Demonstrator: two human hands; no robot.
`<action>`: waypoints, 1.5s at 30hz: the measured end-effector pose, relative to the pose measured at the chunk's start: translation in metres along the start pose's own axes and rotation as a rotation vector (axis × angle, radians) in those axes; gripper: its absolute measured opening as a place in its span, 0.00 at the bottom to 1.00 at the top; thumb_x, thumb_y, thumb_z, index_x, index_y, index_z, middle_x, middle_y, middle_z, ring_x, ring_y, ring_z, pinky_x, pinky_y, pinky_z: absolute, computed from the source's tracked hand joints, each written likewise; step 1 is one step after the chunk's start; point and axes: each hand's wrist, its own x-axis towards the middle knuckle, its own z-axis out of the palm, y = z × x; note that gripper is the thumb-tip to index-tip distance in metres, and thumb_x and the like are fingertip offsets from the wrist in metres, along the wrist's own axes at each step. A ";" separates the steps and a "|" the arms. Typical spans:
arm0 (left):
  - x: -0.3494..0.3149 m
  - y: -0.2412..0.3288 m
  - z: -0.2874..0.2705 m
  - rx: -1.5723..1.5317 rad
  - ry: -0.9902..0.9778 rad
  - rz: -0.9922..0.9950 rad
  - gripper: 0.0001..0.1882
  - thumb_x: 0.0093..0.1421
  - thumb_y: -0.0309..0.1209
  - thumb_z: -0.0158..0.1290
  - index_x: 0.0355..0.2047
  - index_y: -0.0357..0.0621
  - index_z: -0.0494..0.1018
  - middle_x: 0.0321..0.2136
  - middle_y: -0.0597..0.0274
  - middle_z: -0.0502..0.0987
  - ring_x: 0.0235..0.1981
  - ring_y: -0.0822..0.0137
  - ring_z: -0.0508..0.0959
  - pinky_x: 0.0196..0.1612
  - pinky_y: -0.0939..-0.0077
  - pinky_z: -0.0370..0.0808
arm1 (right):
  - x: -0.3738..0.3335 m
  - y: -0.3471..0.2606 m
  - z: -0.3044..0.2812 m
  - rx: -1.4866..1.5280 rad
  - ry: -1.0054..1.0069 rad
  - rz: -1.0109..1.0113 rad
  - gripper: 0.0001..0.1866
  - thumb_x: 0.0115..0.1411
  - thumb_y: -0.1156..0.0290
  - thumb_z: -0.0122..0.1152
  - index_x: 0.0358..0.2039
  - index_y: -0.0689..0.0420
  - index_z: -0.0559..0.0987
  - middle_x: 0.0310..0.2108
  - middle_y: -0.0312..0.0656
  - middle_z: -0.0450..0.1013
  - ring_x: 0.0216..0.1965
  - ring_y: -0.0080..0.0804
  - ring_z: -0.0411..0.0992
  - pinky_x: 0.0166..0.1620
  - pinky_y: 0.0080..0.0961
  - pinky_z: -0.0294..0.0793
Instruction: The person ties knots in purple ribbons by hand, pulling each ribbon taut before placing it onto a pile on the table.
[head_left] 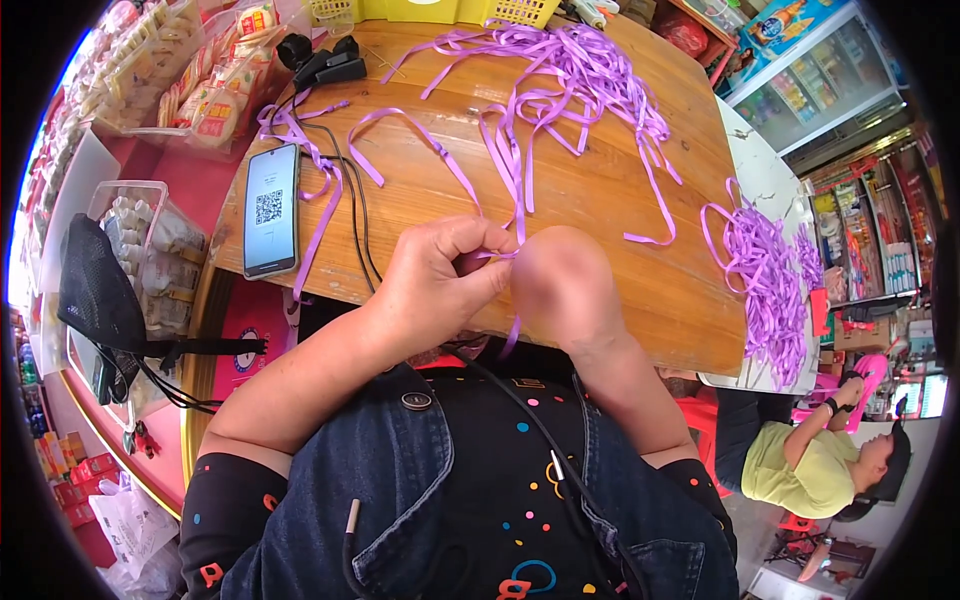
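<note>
Near the front edge of the wooden table, my left hand [445,270] pinches a purple ribbon [498,255] between thumb and forefinger. Close against its fingertips is my right hand [570,290], with a blurred patch over its fingers, so their grip does not show. One ribbon end hangs below the two hands. Other purple ribbons [520,165] stretch from just beyond my fingers toward a big tangled heap [585,75] at the back of the table.
A phone [270,210] showing a square code lies at left beside black cables [355,215]. More ribbons [765,280] pile on a white table [735,135] at right. A yellow basket [420,10] stands at the back, packaged goods [215,90] at left. A person [810,450] sits at right.
</note>
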 end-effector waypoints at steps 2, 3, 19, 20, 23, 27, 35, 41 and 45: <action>0.000 -0.002 0.002 -0.089 0.022 -0.007 0.05 0.55 0.24 0.60 0.31 0.37 0.77 0.23 0.71 0.71 0.22 0.82 0.65 0.24 0.86 0.62 | 0.001 0.005 -0.004 0.185 -0.073 0.079 0.15 0.65 0.64 0.51 0.22 0.58 0.72 0.18 0.35 0.67 0.16 0.20 0.60 0.21 0.17 0.57; 0.000 -0.003 0.003 -0.091 0.020 -0.006 0.05 0.55 0.24 0.60 0.31 0.37 0.77 0.23 0.71 0.71 0.22 0.82 0.65 0.24 0.86 0.62 | 0.002 0.007 -0.006 0.183 -0.071 0.078 0.15 0.65 0.64 0.51 0.22 0.58 0.72 0.18 0.35 0.67 0.16 0.20 0.60 0.21 0.17 0.57; -0.001 0.002 0.002 -0.109 0.012 -0.110 0.06 0.55 0.25 0.59 0.32 0.37 0.76 0.19 0.76 0.67 0.21 0.85 0.62 0.23 0.87 0.58 | 0.003 0.010 -0.008 0.498 -0.180 0.325 0.12 0.63 0.64 0.51 0.28 0.58 0.74 0.19 0.34 0.67 0.19 0.20 0.62 0.22 0.16 0.58; -0.001 0.004 0.001 -0.200 -0.013 -0.208 0.06 0.56 0.26 0.59 0.32 0.37 0.76 0.19 0.77 0.67 0.21 0.85 0.62 0.23 0.88 0.58 | 0.002 0.006 -0.004 0.402 -0.032 0.297 0.10 0.63 0.65 0.52 0.31 0.58 0.75 0.20 0.34 0.68 0.20 0.19 0.63 0.23 0.15 0.59; 0.000 -0.001 0.001 -0.234 0.027 -0.195 0.06 0.56 0.26 0.58 0.33 0.37 0.75 0.20 0.77 0.67 0.21 0.86 0.62 0.23 0.89 0.58 | -0.002 0.001 -0.005 0.088 -0.034 0.069 0.08 0.62 0.68 0.54 0.34 0.59 0.75 0.23 0.32 0.69 0.23 0.16 0.64 0.25 0.13 0.60; 0.001 -0.005 0.000 -0.235 0.008 -0.197 0.07 0.56 0.27 0.58 0.33 0.38 0.75 0.20 0.76 0.69 0.21 0.85 0.63 0.23 0.89 0.60 | -0.004 -0.002 0.003 -0.141 -0.028 -0.147 0.06 0.62 0.71 0.55 0.33 0.60 0.75 0.23 0.30 0.69 0.23 0.14 0.63 0.26 0.12 0.60; 0.002 -0.002 -0.004 -0.615 -0.059 -0.500 0.05 0.56 0.29 0.58 0.31 0.44 0.75 0.21 0.74 0.72 0.20 0.81 0.68 0.23 0.86 0.63 | -0.006 -0.002 0.006 -0.320 0.056 -0.304 0.01 0.58 0.80 0.56 0.30 0.62 0.73 0.24 0.30 0.67 0.24 0.11 0.60 0.27 0.11 0.59; 0.002 -0.001 -0.003 -0.653 -0.036 -0.511 0.05 0.56 0.29 0.59 0.31 0.44 0.75 0.20 0.74 0.72 0.20 0.81 0.68 0.23 0.85 0.63 | -0.002 -0.003 0.009 -0.861 0.160 -0.824 0.06 0.51 0.88 0.60 0.29 0.65 0.75 0.24 0.39 0.70 0.22 0.19 0.65 0.24 0.15 0.63; 0.002 -0.001 -0.003 -0.669 -0.034 -0.486 0.05 0.56 0.29 0.59 0.32 0.43 0.76 0.21 0.74 0.72 0.20 0.81 0.67 0.23 0.85 0.62 | 0.000 0.000 0.007 -0.881 0.158 -0.919 0.07 0.49 0.88 0.60 0.30 0.65 0.76 0.26 0.42 0.72 0.23 0.23 0.68 0.24 0.16 0.64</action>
